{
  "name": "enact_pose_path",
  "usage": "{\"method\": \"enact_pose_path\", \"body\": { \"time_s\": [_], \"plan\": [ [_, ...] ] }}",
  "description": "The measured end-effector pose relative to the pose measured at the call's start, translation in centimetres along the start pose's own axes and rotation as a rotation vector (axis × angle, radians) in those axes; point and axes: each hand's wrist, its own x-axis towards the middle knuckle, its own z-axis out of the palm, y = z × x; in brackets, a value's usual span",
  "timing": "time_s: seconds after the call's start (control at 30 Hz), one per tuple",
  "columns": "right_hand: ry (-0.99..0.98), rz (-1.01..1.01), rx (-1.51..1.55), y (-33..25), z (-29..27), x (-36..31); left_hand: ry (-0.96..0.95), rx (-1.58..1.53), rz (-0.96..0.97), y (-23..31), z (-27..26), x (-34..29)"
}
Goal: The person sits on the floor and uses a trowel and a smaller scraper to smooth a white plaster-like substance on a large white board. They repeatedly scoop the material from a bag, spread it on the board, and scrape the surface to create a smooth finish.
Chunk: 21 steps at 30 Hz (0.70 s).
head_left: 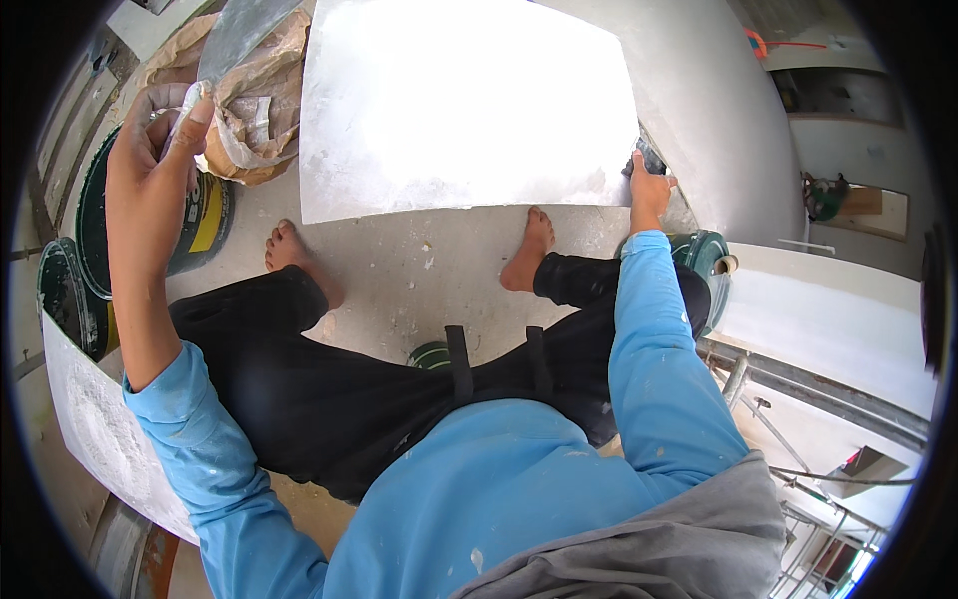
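The head view shows the left hand (152, 165) raised on the person's left, thumb and fingers closed in a pinch on a pale, white-smeared piece (190, 100); a grey flat sheet (244, 40) rises just beyond it, though whether the two are joined cannot be told. Holding it by one end probably keeps the rest of the hand off its surface. The right hand (651, 198) is at the near right corner of a broad white panel (459, 110), thumb and fingers bent beside a dark object (654, 160); whether they clasp that object, the panel's edge or both cannot be made out. A hold at the corner would leave the bright face uncovered and give control of the edge. The panel stretches ahead of the person, its near edge beyond the bare feet (529, 250), which are set wide on the speckled floor (419, 275), likely for balance and working room. A crumpled brown paper bag (257, 165) stands open between the left hand and the panel, within easy reach. A green bucket (212, 220) with a yellow patch sits below that hand, another dark bucket (68, 295) beside it, and a third green bucket (713, 252) lies by the right knee.
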Motion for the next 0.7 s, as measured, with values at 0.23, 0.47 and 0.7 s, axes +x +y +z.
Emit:
{"method": "enact_pose_path", "body": {
  "time_s": [0.23, 0.47, 0.7],
  "plan": [
    [0.007, 0.021, 0.045, -6.5, 2.5, 3.0, -0.012, -0.05, -0.035, -0.8, 0.6, 0.5],
    [0.049, -0.31, 0.062, -14.4, 5.4, 2.0, -0.024, -0.05, -0.097, -0.8, 0.7, 2.0],
    [-0.014, -0.769, 0.236, -20.6, 6.9, -6.5, -0.056, -0.095, -0.053, 0.4, 2.5, 2.8]
  ]
}}
